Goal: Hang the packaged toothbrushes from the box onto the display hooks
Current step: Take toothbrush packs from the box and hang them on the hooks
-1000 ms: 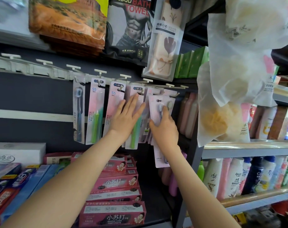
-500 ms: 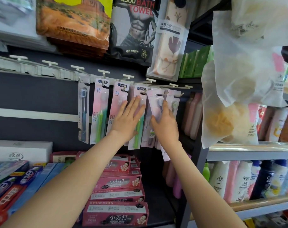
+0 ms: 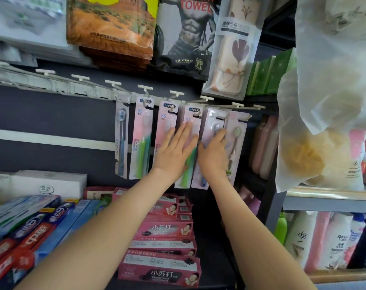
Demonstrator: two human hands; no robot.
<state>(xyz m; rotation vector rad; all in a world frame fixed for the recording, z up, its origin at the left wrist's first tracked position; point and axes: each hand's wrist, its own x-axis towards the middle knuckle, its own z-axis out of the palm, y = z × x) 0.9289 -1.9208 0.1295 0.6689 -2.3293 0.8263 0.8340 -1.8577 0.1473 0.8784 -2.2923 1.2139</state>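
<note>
Our left hand (image 3: pixel 173 155) lies flat on two pink toothbrush packs (image 3: pixel 167 120) in the middle of the row. Its fingers are straight and spread. It holds nothing and only presses the packs to the dark wall (image 3: pixel 52 114). Our right hand (image 3: pixel 214 155) is just beside it, almost touching. Its fingers are a little bent and rest on the front of the next pack (image 3: pixel 210 122), which hangs from one of the white hooks (image 3: pixel 176 93). We see no pinch there. One more pack (image 3: pixel 238 141) hangs just to the right of that hand. A blue brush pack (image 3: pixel 121 141) and a green brush pack (image 3: pixel 142 143) hang to the left of both hands.

A second ago the right hand gripped its pack lower down, and the pack's bottom edge hung well under the others. Now the pack sits higher, in line with the row. The left hand has stayed flat in the same place.

Under the hooks is a shelf (image 3: pixel 215 258) with pink toothpaste boxes (image 3: pixel 163 229). Blue and red boxes (image 3: pixel 31 227) lie to the left. Towel packs (image 3: pixel 184 34) hang above. On the right a see-through bag (image 3: pixel 316 114) holds a yellow sponge, and bottles (image 3: pixel 324 241) stand below it.
</note>
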